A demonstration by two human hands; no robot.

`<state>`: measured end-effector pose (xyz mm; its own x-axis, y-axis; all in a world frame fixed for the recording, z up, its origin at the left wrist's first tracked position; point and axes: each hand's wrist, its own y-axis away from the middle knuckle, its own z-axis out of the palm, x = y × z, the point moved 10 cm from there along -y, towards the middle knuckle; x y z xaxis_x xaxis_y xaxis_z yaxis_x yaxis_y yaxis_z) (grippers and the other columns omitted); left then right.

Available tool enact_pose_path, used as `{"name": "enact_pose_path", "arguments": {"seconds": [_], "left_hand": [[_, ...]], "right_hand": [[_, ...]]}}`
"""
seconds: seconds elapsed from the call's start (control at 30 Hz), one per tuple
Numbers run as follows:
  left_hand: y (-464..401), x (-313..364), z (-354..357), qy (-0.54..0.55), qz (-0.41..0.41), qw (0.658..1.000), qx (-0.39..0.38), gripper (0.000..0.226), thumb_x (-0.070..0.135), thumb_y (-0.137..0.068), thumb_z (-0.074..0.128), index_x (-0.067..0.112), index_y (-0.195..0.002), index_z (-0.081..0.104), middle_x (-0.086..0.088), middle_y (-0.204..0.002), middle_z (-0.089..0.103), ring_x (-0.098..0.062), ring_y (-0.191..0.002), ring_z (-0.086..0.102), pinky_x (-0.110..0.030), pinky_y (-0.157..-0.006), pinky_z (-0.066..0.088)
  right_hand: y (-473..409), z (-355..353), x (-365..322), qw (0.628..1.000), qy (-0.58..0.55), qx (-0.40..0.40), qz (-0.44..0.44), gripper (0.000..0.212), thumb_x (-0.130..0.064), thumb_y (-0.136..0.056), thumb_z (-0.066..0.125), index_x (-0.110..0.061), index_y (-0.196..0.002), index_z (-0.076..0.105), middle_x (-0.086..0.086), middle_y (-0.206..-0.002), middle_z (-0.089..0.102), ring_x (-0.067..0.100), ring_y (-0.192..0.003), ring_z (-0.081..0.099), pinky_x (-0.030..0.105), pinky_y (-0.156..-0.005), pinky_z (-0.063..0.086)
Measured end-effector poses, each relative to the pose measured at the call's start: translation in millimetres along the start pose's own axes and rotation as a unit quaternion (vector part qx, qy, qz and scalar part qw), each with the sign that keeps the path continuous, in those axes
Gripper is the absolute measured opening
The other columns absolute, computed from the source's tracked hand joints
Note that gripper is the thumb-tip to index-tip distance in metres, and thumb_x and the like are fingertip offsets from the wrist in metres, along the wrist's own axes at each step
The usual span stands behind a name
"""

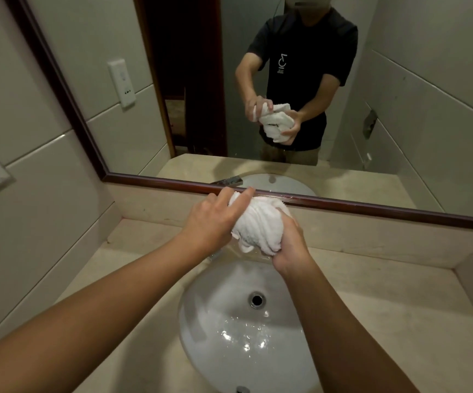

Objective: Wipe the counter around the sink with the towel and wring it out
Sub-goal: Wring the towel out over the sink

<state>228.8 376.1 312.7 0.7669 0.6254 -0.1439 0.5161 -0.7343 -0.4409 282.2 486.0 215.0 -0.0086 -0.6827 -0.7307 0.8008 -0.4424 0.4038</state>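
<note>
A white sink (201, 321) with wet glints around its drain (257, 299) sits in the beige tabletop (385, 321). Above its far rim, both hands grasp the bunched white towel (258, 225): left hand (212, 222) curled on its upper left end, right hand (289, 245) clenched round its lower right. Behind, a wood-framed mirror (343, 207) reflects them.

head cam | looks forward-down | near sink (229, 321) | faces mirror (314, 109)

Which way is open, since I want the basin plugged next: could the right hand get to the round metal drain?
Probably yes: the round metal drain lies uncovered below the right hand, though that hand grips the bunched white towel.
</note>
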Motion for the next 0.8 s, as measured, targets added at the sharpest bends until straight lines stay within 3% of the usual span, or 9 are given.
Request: {"name": "enact_pose_path", "arguments": {"seconds": [0.13, 0.23, 0.3, 0.4, 0.47, 0.57, 0.63, 0.73, 0.8], "left_hand": [[5, -10, 15, 0.01, -0.05, 0.998, -0.041, 0.099, 0.028, -0.069, 0.081, 0.019, -0.15, 0.024, -0.012, -0.108, 0.055, -0.033, -0.076, 0.062, -0.041, -0.063, 0.054], [8, -17, 29, 0.125, -0.127, 0.979, -0.098, 0.092, 0.043, -0.073, 0.074, 0.03, -0.148, 0.022, -0.007, -0.117, 0.061, -0.032, -0.096, 0.063, -0.042, -0.08, 0.054], [9, -20, 34, 0.219, -0.178, 0.951, -0.125, 0.078, 0.04, -0.068, 0.072, 0.034, -0.136, 0.035, -0.002, -0.107, 0.066, -0.027, -0.093, 0.064, -0.035, -0.076, 0.054], [10, -12, 33, 0.327, -0.202, 0.911, -0.15, 0.044, 0.024, -0.063, 0.073, 0.026, -0.103, 0.055, 0.009, -0.076, 0.064, -0.013, -0.067, 0.061, -0.015, -0.053, 0.043], [11, -5, 35, 0.465, -0.22, 0.842, -0.163, 0.026, 0.004, -0.065, 0.072, 0.02, -0.077, 0.056, 0.012, -0.053, 0.057, -0.004, -0.044, 0.052, -0.014, -0.04, 0.037], [11, 6, 39, 0.624, -0.203, 0.73, -0.189, 0.024, -0.01, -0.06, 0.064, -0.004, -0.082, 0.057, -0.006, -0.06, 0.055, -0.012, -0.042, 0.047, -0.019, -0.039, 0.037], [12, 12, 44, 0.679, -0.186, 0.676, -0.22, 0.036, -0.011, -0.055, 0.059, -0.012, -0.091, 0.055, -0.015, -0.072, 0.053, -0.014, -0.043, 0.049, -0.018, -0.038, 0.037], [18, 24, 56, 0.74, -0.175, 0.58, -0.294, 0.032, -0.016, -0.055, 0.055, 0.001, -0.083, 0.056, -0.01, -0.071, 0.055, -0.014, -0.042, 0.05, -0.015, -0.036, 0.036], [21, 28, 62, 0.752, -0.171, 0.548, -0.324, 0.035, -0.011, -0.053, 0.061, 0.006, -0.083, 0.058, -0.007, -0.072, 0.056, -0.017, -0.045, 0.053, -0.016, -0.036, 0.036]], "right_hand": [[3, 5, -25, 0.991, 0.103, 0.036, -0.073, 0.038, -0.034, -0.069, 0.089, -0.009, -0.089, 0.07, 0.015, -0.093, 0.076, 0.034, -0.088, 0.074, 0.05, -0.074, 0.062], [17, 14, -58, 0.947, 0.224, 0.095, -0.209, 0.025, -0.031, -0.064, 0.085, -0.018, -0.067, 0.064, 0.009, -0.094, 0.07, 0.028, -0.088, 0.07, 0.05, -0.074, 0.061], [30, 30, -80, 0.895, 0.317, 0.092, -0.299, 0.021, -0.024, -0.069, 0.082, -0.018, -0.064, 0.062, -0.001, -0.093, 0.06, 0.017, -0.086, 0.063, 0.042, -0.076, 0.059], [57, 65, -107, 0.801, 0.421, 0.042, -0.424, 0.023, -0.023, -0.071, 0.078, -0.022, -0.062, 0.057, -0.007, -0.087, 0.049, 0.016, -0.08, 0.055, 0.026, -0.067, 0.049], [69, 87, -115, 0.75, 0.462, -0.007, -0.473, 0.013, -0.029, -0.069, 0.072, -0.024, -0.066, 0.061, -0.009, -0.085, 0.046, 0.014, -0.078, 0.052, 0.021, -0.061, 0.04], [76, 105, -122, 0.708, 0.484, -0.059, -0.511, 0.009, -0.027, -0.068, 0.072, -0.018, -0.066, 0.069, -0.008, -0.083, 0.045, 0.014, -0.073, 0.049, 0.019, -0.059, 0.034], [78, 111, -124, 0.705, 0.468, -0.098, -0.523, 0.006, -0.022, -0.068, 0.073, -0.018, -0.065, 0.069, -0.008, -0.08, 0.044, 0.013, -0.07, 0.048, 0.019, -0.059, 0.035], [69, 110, -122, 0.726, 0.437, -0.138, -0.513, 0.013, -0.017, -0.068, 0.074, -0.024, -0.064, 0.065, -0.012, -0.079, 0.044, 0.005, -0.07, 0.047, 0.017, -0.059, 0.037], [59, 103, -118, 0.744, 0.419, -0.136, -0.502, 0.018, -0.016, -0.069, 0.074, -0.028, -0.062, 0.063, -0.013, -0.08, 0.045, 0.002, -0.071, 0.048, 0.015, -0.061, 0.039]]}}
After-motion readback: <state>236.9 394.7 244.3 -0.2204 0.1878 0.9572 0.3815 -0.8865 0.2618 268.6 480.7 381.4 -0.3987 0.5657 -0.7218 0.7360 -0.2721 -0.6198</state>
